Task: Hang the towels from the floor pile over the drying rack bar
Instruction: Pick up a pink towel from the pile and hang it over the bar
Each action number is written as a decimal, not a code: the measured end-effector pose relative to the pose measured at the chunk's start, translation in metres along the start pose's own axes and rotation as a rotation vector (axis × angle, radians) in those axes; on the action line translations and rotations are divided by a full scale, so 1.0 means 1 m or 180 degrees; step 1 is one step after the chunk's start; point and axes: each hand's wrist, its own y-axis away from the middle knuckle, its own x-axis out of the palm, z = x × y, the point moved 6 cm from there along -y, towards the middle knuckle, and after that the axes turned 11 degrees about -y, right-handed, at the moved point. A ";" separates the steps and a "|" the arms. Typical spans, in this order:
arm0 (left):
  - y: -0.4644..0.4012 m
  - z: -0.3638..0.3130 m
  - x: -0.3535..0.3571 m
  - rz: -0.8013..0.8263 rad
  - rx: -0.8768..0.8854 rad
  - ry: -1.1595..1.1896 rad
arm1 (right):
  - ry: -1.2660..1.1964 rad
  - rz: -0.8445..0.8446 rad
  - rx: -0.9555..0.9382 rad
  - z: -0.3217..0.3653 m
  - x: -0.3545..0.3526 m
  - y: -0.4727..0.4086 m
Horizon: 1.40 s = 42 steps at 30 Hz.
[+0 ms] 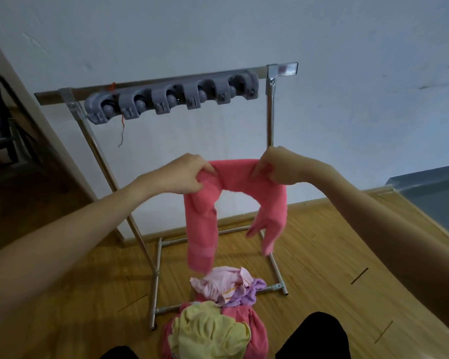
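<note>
Both grips pinching pink towel (pixel 233 177): left hand (pixel 184 174), right hand (pixel 278 167). Risking bunching or sliding off rack bar (pixel 166 82), snagging grey clips (pixel 171 99).

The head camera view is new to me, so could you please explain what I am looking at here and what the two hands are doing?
There is no machine here: a person wears a wide-angle camera on the head, so you look forward and down along both bare arms. The left hand and the right hand each pinch the top edge of a pink towel, held up in the air so both ends hang down. Behind it stands a metal drying rack; its top bar carries a row of grey clips and no towel yet. On the wooden floor below lies the pile of towels: pale pink, purple, yellow and darker pink.
</note>
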 end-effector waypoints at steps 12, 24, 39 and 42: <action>-0.048 -0.016 -0.109 -0.1839 -0.0594 -0.1023 | 0.0358 -0.2178 -0.0438 -0.005 -0.123 -0.019; -0.104 -0.034 -0.125 -0.1702 -0.0943 -0.1648 | 0.0257 -0.2649 0.0251 -0.051 -0.139 -0.053; -0.136 -0.036 -0.052 -0.1254 -0.0788 -0.1414 | -0.0512 -0.2185 0.0339 -0.098 -0.061 -0.064; -0.138 -0.036 -0.039 -0.1309 -0.0616 -0.1439 | -0.0618 -0.2302 0.0109 -0.098 -0.054 -0.060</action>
